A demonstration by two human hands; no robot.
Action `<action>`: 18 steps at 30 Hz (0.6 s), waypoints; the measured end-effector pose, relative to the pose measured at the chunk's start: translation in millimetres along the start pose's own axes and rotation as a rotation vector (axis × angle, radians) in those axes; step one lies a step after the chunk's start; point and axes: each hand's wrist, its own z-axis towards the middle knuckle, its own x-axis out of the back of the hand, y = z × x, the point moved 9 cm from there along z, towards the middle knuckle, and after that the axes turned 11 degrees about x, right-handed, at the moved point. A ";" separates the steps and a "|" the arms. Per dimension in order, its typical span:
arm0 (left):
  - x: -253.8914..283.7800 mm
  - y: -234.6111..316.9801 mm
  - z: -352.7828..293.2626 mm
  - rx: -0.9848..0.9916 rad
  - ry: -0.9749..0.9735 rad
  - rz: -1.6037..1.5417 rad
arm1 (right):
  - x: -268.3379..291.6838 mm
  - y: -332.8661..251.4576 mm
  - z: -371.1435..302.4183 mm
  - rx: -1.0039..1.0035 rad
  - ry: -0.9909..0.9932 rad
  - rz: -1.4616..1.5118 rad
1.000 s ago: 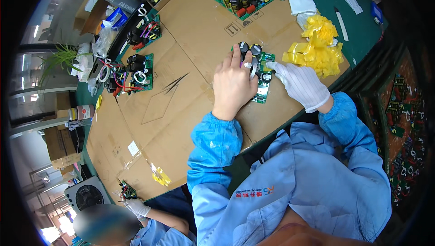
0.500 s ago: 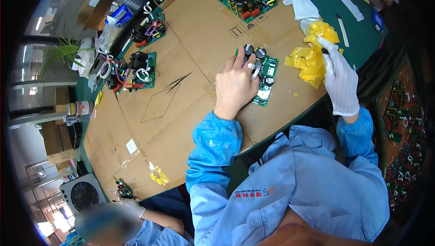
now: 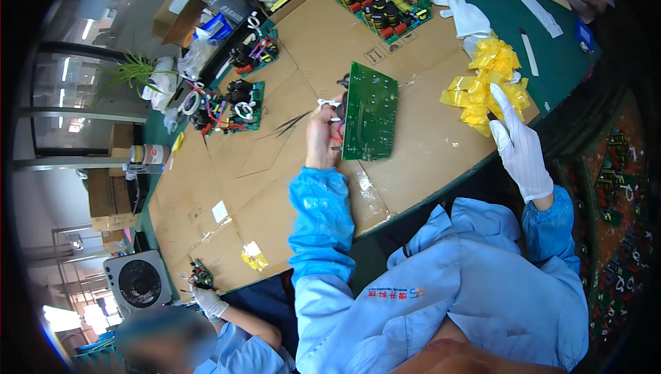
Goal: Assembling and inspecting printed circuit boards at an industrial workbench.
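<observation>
My bare left hand [image 3: 321, 139] grips a green circuit board [image 3: 370, 114] by its component side. The board is tipped up on edge, so its soldered underside shows; my fingertips are partly hidden behind it. A white cable loop and dark round parts stick out beside my fingers. My right hand [image 3: 521, 154], in a white striped glove, hovers at a heap of crumpled yellow tape [image 3: 475, 97]. Its index finger is stretched out, and a small dark tip shows between finger and thumb; what it belongs to is hidden.
Cardboard [image 3: 289, 188] covers the bench. Populated boards stand at the far edge [image 3: 382, 6] and left [image 3: 231, 107]. A white glove [image 3: 465, 13] lies beyond the tape, near a white-handled blade [image 3: 529, 52]. At lower left, a co-worker's gloved hand [image 3: 208, 302] touches a small board [image 3: 200, 275].
My left hand has lifted the board off the cardboard and turned it up, exposing its underside. My right hand has stayed by the yellow tape, its index finger straighter. The whole view has shifted slightly.
</observation>
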 end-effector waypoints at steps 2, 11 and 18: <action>4.3 -7.7 1.3 0.030 -0.075 -0.140 | -12.2 -6.2 3.2 0.005 -0.058 -0.010; 22.9 -23.6 13.8 0.109 -0.120 -0.423 | -32.1 -26.1 11.8 0.150 -0.031 -0.102; 55.9 3.3 -40.0 0.013 -0.106 -0.315 | -51.6 -21.6 0.2 0.098 -0.164 -0.113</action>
